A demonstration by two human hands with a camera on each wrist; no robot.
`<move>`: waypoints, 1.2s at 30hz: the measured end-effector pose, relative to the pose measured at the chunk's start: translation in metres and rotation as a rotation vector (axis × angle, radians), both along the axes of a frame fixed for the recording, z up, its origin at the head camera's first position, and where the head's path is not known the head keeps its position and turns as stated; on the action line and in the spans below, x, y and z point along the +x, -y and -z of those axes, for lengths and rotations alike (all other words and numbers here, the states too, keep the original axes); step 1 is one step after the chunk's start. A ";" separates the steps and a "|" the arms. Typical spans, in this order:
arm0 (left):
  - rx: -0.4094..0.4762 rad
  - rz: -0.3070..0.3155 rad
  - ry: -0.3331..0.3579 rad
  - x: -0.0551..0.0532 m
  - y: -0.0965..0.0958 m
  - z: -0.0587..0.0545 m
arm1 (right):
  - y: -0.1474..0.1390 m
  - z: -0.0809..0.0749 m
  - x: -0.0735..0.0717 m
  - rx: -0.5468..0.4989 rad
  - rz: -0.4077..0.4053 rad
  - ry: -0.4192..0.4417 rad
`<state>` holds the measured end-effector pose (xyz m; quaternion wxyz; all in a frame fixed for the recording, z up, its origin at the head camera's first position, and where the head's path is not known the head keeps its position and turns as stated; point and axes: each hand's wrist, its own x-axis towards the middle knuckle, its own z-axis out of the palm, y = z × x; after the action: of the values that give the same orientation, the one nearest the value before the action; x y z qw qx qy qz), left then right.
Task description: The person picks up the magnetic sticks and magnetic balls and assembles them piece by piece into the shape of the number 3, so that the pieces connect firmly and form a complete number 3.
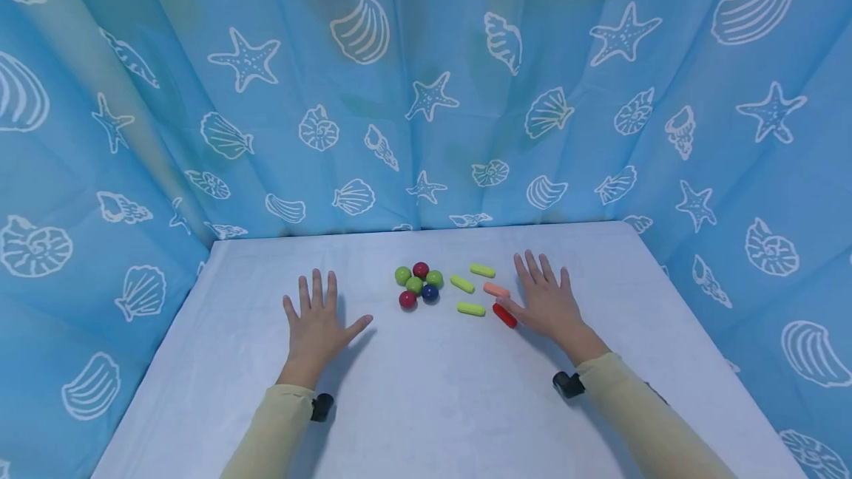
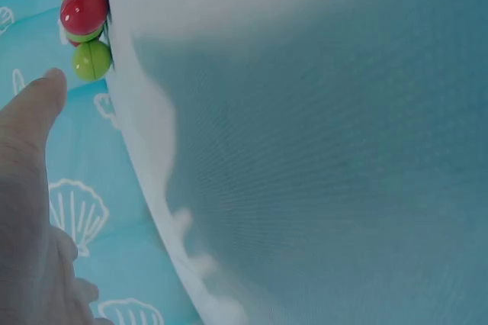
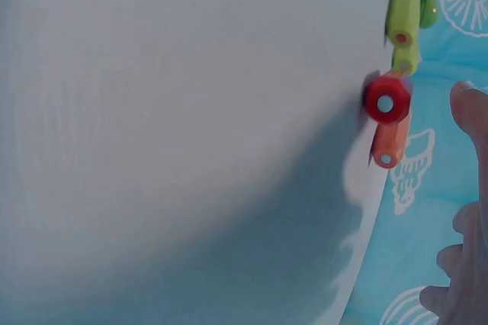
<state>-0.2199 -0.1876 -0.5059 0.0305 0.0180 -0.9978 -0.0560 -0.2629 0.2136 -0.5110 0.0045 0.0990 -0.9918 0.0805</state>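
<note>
The red stick (image 1: 504,316) lay on the counter (image 1: 426,390) just beside the thumb of the right hand (image 1: 546,305). The orange stick (image 1: 496,290) lay just beyond that thumb; three yellow-green sticks (image 1: 471,309) were found farther to the left of the same hand. Between both hands, past the thumb tip of the left hand (image 1: 318,335), sat a close cluster: three green balls (image 1: 415,285), two red balls (image 1: 408,300) and one blue ball (image 1: 430,293).

Both hands were released, fingers spread, grasping nothing. The right wrist view showed the thumb apart from the red stick.

Risks, as judged: a low inward sweep of the right hand could knock the red or orange stick, its thumb being so near. The balls, being round, would probably roll if nudged, and one pushed could set its neighbours off. A stick might also turn under a careless fingertip.

Outward of this, a black camera (image 1: 568,384) sat at the right hand's wrist, and a shell-printed curtain (image 1: 373,131) hung beyond both hands.
</note>
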 end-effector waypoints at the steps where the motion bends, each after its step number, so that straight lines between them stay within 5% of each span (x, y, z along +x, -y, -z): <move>1: -0.004 0.003 -0.002 0.000 0.000 0.000 | 0.000 -0.001 0.001 -0.004 -0.002 -0.001; 14: 0.020 0.018 0.000 0.003 -0.002 -0.007 | 0.007 -0.008 0.013 -0.007 -0.042 -0.075; 27: 0.281 -0.032 0.039 0.011 -0.011 -0.009 | 0.018 -0.007 0.024 -0.119 -0.014 -0.048; 36: 0.388 0.001 0.022 0.019 -0.019 -0.007 | 0.033 -0.005 0.032 -0.262 -0.005 0.024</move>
<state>-0.2013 -0.1684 -0.4990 0.0155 0.0236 -0.9686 -0.2470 -0.2310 0.1810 -0.5064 0.0053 0.0988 -0.9725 0.2107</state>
